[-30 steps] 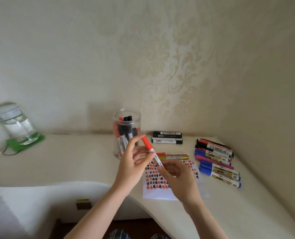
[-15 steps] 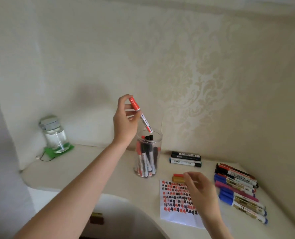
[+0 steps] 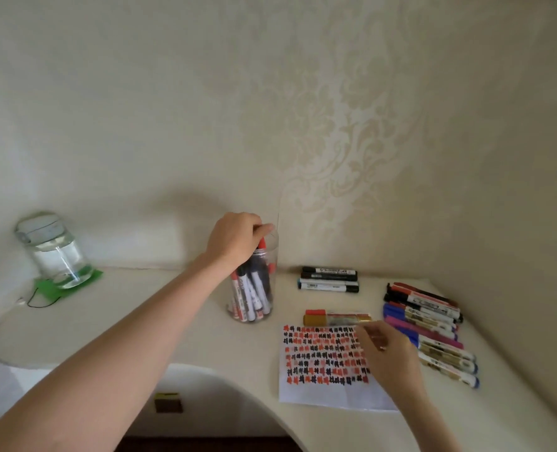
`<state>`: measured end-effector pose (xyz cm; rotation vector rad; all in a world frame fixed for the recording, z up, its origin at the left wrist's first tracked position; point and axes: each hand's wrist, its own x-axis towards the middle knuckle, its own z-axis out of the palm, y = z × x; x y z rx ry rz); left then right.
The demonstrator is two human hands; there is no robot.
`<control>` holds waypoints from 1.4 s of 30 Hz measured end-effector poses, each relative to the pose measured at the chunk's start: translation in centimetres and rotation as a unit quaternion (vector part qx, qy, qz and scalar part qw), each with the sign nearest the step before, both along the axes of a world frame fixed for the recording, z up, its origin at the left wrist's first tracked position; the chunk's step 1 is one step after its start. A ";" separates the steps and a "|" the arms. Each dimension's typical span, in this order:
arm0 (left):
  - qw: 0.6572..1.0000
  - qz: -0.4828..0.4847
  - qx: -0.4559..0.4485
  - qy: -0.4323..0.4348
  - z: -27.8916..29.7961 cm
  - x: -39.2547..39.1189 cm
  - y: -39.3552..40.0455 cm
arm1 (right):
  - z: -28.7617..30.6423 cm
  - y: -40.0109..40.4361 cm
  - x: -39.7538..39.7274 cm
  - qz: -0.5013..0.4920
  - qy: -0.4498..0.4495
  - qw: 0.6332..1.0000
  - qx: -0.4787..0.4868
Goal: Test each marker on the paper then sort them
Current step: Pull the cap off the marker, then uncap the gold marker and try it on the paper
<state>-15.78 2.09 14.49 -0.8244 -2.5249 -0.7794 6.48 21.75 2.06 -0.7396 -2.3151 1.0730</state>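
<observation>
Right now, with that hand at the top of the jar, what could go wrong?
The left hand is lowering a red-capped marker into the tall clear jar, which stands free on the shelf; a sideways nudge might tip it. The right hand hovers over the test paper, so fresh ink could smear.

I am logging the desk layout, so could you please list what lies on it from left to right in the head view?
Water bottle → clear jar of markers with the left hand at its mouth → black markers → mixed-colour marker row.
</observation>
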 end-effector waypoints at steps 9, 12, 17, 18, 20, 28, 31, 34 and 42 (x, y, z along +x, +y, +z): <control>0.957 -0.163 0.008 0.241 -1.2 6.0 3.7 | -1.1 3.1 -2.7 0.079 -0.067 0.961 0.256; 0.963 -0.238 -0.004 0.123 -4.8 9.0 5.5 | -1.7 3.4 -3.1 0.080 -0.110 0.946 0.294; 0.976 -0.216 -0.030 -0.004 -13.1 10.7 5.8 | -2.8 3.9 -3.6 0.052 -0.119 0.929 0.348; 0.977 -0.211 -0.035 0.002 -14.2 11.0 5.8 | -3.0 4.2 -3.8 0.051 -0.115 0.923 0.363; 0.979 -0.196 -0.045 0.016 -15.7 11.4 5.6 | -3.6 4.5 -4.1 0.040 -0.104 0.912 0.394; 0.980 -0.190 -0.054 0.023 -16.4 11.0 5.2 | -0.2 4.0 -2.0 0.152 -0.057 0.936 0.313; 0.976 -0.200 -0.054 0.063 -15.9 11.0 5.2 | 2.3 2.8 0.5 0.172 -0.030 0.974 0.142; 0.965 -0.245 -0.010 0.092 -15.1 11.9 5.2 | 3.4 1.7 2.5 0.142 0.016 0.989 -0.024; 0.938 -0.346 0.002 -0.016 -13.9 15.4 5.9 | 1.2 -2.4 4.1 0.061 0.117 0.938 -0.320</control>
